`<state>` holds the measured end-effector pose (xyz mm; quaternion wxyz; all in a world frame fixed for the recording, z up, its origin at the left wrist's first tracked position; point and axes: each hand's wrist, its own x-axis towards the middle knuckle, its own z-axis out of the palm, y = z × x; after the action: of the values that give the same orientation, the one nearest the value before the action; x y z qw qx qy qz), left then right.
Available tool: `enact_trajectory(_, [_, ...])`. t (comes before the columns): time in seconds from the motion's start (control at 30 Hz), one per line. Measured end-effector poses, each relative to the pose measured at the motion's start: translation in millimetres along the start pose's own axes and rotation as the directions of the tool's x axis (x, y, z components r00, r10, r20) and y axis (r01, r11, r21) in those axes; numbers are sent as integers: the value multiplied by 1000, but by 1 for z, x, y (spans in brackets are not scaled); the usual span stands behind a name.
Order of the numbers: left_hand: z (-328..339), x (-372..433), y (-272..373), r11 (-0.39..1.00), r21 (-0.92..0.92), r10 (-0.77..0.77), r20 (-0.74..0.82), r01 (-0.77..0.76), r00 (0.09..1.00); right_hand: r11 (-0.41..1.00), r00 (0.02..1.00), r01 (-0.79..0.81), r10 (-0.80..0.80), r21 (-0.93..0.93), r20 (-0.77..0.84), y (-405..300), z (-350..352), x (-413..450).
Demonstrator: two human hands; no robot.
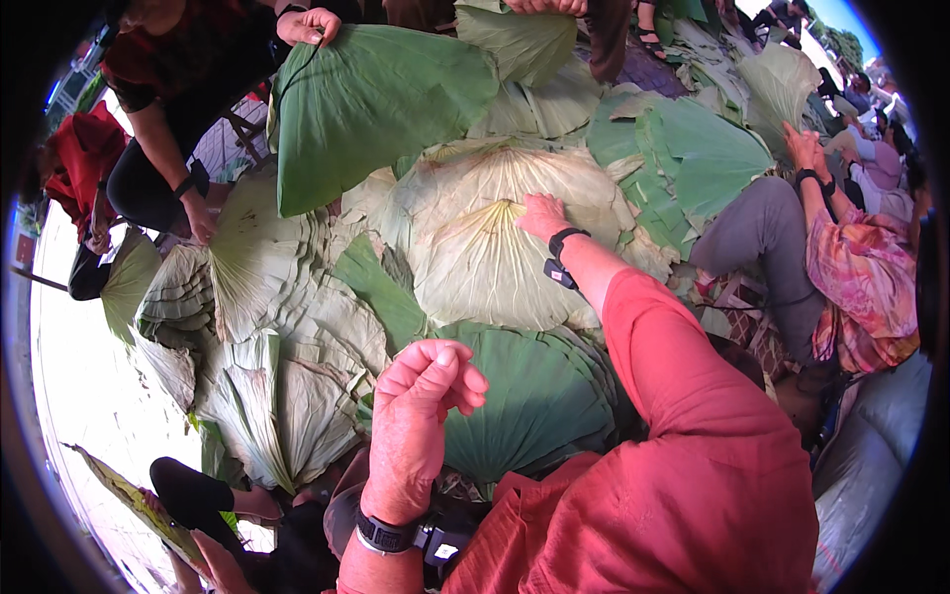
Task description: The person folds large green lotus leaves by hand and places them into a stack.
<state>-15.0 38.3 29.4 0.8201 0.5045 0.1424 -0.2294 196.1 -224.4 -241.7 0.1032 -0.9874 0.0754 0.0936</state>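
Note:
My right hand (542, 215) reaches forward and rests with its fingers on the upper edge of a pale, folded lotus leaf (493, 263), which lies on a heap of similar pale leaves (475, 167). Nearer to me, my left hand (427, 386) is raised with curled fingers, and I see no leaf in it. Below and beside it is a fanned stack of dark green leaves (531, 408). Whether the left fingertips touch each other is unclear. Both wrists wear black bands.
Across the heap a person holds up a large green leaf (378, 111). Someone at the right holds a pale leaf (779, 82) near green leaves (705, 148). More dried leaves (319, 401) lie at the left. At the lower left, another person's hand is at a leaf (141, 505).

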Motion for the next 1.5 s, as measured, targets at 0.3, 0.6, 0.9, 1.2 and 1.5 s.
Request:
enact_trajectory(0.3, [5, 4, -9, 997, 74, 26, 6, -26, 1000, 910, 937, 296, -336, 291, 98, -13, -46, -16])
enact_trajectory(0.6, [3, 22, -22, 996, 47, 79, -20, -78, 997, 720, 743, 663, -596, 207, -306, -68, -210, -146])
enact_trajectory(0.9, [32, 40, -41, 944, -306, 213, 270, -126, 939, 457, 350, 820, -877, -345, -329, -76, -209, -240])
enact_trajectory(1.2, [19, 40, -30, 957, -176, 242, 46, -230, 969, 400, 402, 915, -902, 46, -155, -51, -206, -281])
enact_trajectory(1.5, [12, 11, -6, 947, -53, 319, 84, -316, 944, 565, 782, 621, -500, 543, -373, -5, -235, -230])
